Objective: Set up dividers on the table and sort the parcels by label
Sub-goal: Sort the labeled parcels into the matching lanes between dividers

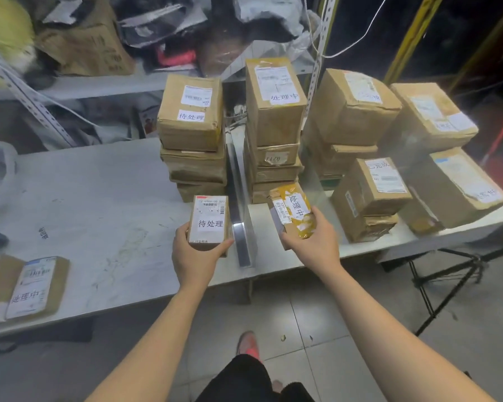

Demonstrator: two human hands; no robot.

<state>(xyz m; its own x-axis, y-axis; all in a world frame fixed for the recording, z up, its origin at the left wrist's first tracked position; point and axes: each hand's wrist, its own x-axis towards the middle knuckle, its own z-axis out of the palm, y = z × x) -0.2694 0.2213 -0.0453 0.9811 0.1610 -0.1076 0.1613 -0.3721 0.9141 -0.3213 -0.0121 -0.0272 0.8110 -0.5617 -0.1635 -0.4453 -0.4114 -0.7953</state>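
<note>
- A brown cardboard parcel (209,223) was held in the left grip (196,253), left of the clear divider (242,245), its stack (193,158) just above.
- A yellow-taped parcel (292,211) was held in the right grip (312,242), right of it.

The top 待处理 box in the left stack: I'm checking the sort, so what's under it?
More brown boxes, stacked down to the table; their top labels are covered, unreadable.

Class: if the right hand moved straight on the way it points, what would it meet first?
Probably the middle stack's bottom box, just beyond the yellow parcel the right hand holds; depth is unclear.
</note>
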